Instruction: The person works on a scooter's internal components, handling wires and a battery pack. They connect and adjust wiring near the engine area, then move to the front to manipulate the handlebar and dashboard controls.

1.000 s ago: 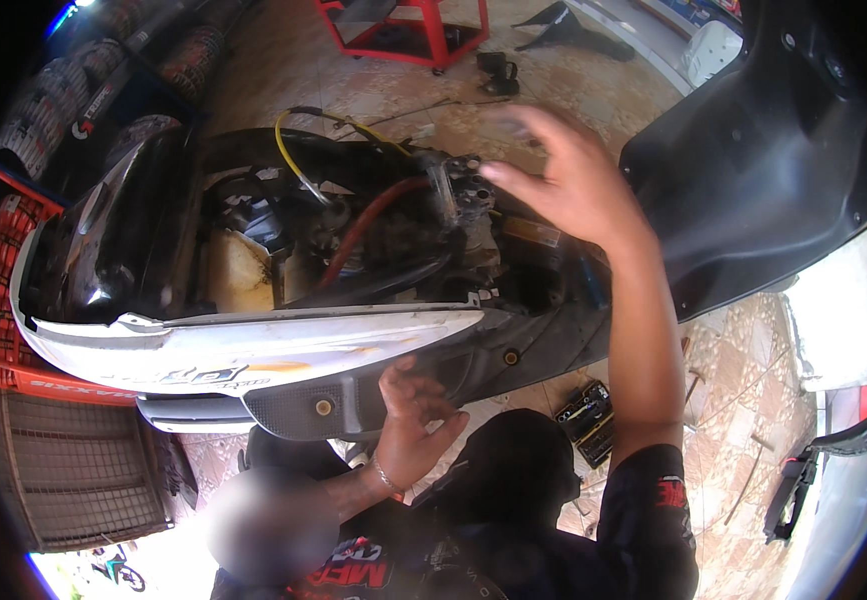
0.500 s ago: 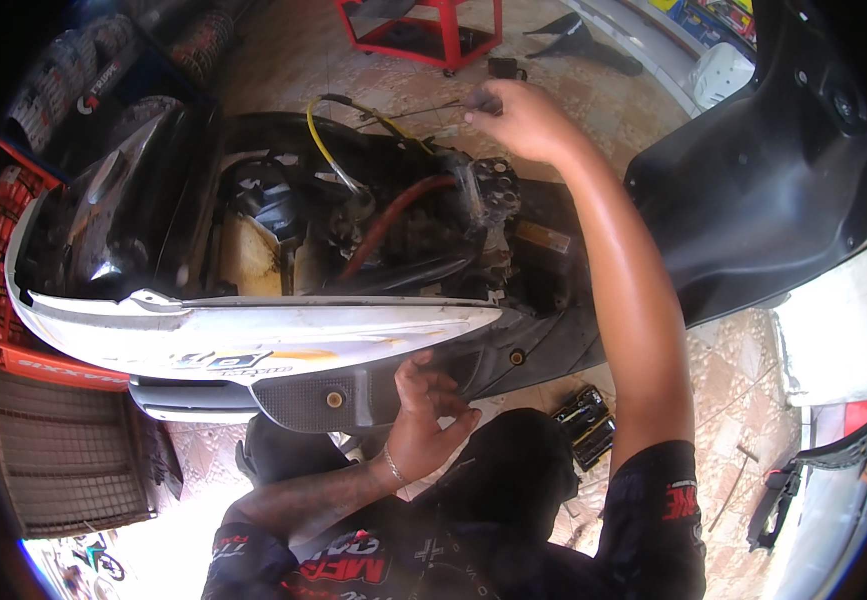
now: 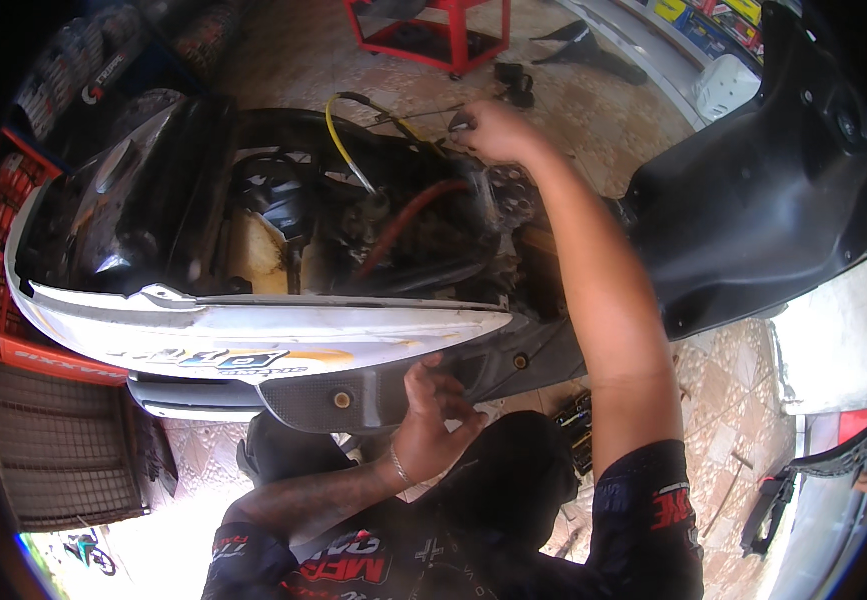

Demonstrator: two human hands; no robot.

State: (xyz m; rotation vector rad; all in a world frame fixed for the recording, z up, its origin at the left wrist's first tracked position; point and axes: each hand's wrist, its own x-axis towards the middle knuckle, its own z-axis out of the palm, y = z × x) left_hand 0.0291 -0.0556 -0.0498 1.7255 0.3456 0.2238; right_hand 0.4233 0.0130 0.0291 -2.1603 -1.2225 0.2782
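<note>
A scooter with its seat off lies across my view, its white side panel point(image 3: 283, 335) toward me. My right hand point(image 3: 493, 132) is stretched over to the far side of the frame, fingers pinched together; anything between them is too small to make out. Beside it a yellow cable point(image 3: 335, 138) loops up, and a red hose point(image 3: 408, 225) runs through the opened body. My left hand point(image 3: 435, 420) is by the near edge of the dark footboard point(image 3: 483, 385), fingers loosely bent and apart, holding nothing visible.
A black plastic body part point(image 3: 753, 215) spreads to the right. Beyond the scooter stand a red tool trolley point(image 3: 433, 45) and a small dark object point(image 3: 515, 84) on the tiled floor. A tool case point(image 3: 573, 432) lies near my knees; tyres point(image 3: 63, 75) fill the left side.
My right hand has moved slightly left and down, closer to the scooter's frame. The view has shifted a little. My left hand stays beside the footboard.
</note>
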